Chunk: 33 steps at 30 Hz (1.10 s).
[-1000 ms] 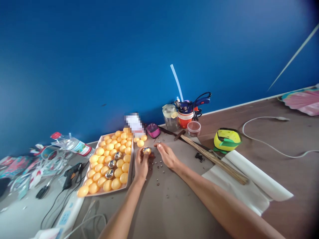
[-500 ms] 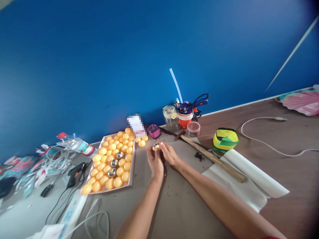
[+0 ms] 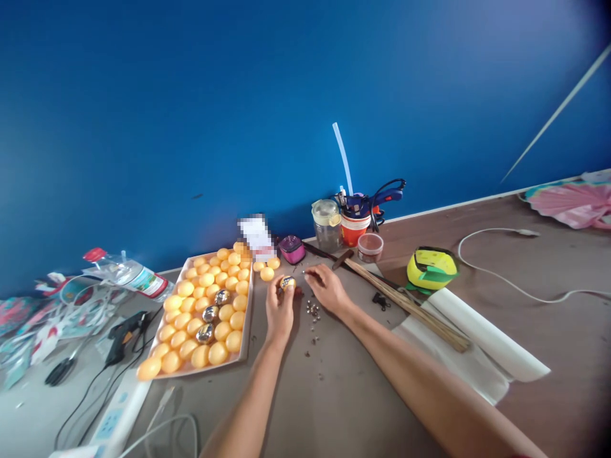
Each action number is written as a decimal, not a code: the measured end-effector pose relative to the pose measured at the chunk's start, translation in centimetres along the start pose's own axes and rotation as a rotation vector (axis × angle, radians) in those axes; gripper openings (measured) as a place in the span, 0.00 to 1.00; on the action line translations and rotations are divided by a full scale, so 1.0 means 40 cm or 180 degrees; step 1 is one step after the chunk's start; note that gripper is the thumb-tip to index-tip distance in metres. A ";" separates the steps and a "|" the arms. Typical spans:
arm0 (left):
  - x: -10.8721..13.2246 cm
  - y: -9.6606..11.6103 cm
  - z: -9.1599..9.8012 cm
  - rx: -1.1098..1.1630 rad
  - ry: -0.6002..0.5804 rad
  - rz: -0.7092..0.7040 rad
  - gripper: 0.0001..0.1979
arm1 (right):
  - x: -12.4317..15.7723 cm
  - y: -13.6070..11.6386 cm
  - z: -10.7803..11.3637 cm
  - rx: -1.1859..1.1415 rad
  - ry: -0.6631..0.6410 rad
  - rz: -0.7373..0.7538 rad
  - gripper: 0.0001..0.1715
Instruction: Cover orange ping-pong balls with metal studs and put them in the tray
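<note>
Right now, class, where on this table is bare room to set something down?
Bare brown tabletop lies between the pink tray of orange balls and the white paper roll, and inside the loop of the white cable. Crowded: around the orange cup and glass jar.

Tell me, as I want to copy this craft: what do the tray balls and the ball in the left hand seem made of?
Orange balls: probably thin plastic, smooth with a soft sheen. Three silver balls among them: mirror-bright, metal or foil covering, unclear which. Ball in the left hand: orange with a glinting silvery patch, likely the same plastic partly covered.
</note>
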State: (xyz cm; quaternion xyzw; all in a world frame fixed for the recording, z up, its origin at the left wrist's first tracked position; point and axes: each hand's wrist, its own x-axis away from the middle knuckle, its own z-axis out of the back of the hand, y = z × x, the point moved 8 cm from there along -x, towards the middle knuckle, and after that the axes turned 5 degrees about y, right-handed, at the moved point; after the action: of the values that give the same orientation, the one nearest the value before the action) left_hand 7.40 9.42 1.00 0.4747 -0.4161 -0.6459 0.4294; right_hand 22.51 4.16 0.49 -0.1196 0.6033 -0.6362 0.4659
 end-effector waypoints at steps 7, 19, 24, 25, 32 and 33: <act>-0.012 -0.047 0.000 0.0497 -0.0036 0.0314 0.19 | 0.033 -0.042 -0.048 0.0816 -0.1389 0.0731 0.09; 0.009 -0.029 -0.039 0.0408 -0.0534 0.0287 0.19 | 0.041 -0.057 -0.054 0.0809 -0.1838 0.0765 0.08; 0.006 -0.025 -0.036 0.0479 -0.0512 0.0353 0.18 | 0.027 -0.040 -0.041 0.0321 -0.1536 0.0394 0.08; 0.007 -0.025 -0.036 0.0514 -0.0504 0.0397 0.18 | 0.020 -0.028 -0.033 0.0175 -0.1395 0.0193 0.07; 0.012 -0.027 -0.040 0.0627 -0.0514 0.0452 0.18 | -0.002 0.056 0.019 -0.0657 -0.0400 -0.1061 0.12; 0.012 -0.029 -0.040 0.0612 -0.0520 0.0437 0.18 | -0.001 0.061 0.018 -0.0819 -0.0354 -0.1156 0.14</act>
State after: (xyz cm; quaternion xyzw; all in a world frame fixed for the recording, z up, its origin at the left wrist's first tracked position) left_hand 8.69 9.09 -0.54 0.4299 -0.5411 -0.6086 0.3898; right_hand 24.13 4.13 -1.45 -0.3195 0.6215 -0.6198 0.3572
